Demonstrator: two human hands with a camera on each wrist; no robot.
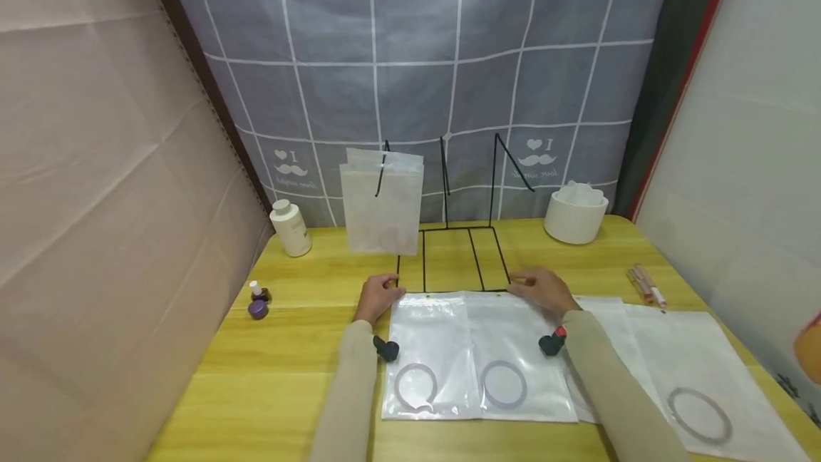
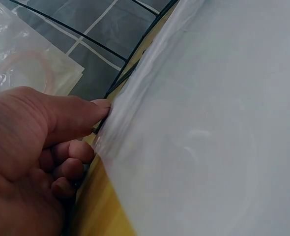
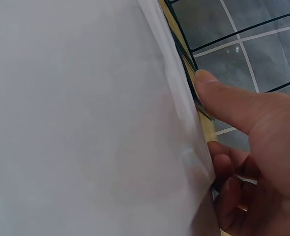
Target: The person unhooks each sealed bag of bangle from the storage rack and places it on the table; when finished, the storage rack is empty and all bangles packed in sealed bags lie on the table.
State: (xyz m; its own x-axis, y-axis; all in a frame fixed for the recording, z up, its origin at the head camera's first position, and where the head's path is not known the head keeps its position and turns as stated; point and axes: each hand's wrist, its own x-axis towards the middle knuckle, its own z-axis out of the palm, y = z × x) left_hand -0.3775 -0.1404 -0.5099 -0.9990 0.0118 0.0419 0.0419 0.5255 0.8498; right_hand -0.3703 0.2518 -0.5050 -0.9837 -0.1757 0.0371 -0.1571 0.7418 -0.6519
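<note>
A black wire display rack (image 1: 447, 228) stands on the table, its hooks rising at the back. At its front left corner my left hand (image 1: 378, 298) pinches the wire, thumb on top and fingers curled below. My right hand (image 1: 545, 291) grips the front right corner the same way. Right in front of the rack lie two translucent bags side by side, a left bag (image 1: 428, 334) and a right bag (image 1: 507, 330), each showing a ring shape. In the left wrist view the bag's edge (image 2: 128, 105) runs close beside my thumb. Several white bags (image 1: 383, 205) hang from the rack's left hook.
More white bags (image 1: 699, 348) lie at the right, partly under my right forearm. A white bottle (image 1: 291, 229), a small dark bottle (image 1: 260, 294) and a purple lid (image 1: 258, 309) stand at the left. A white pot (image 1: 576, 214) and slim tubes (image 1: 646, 284) are at the right.
</note>
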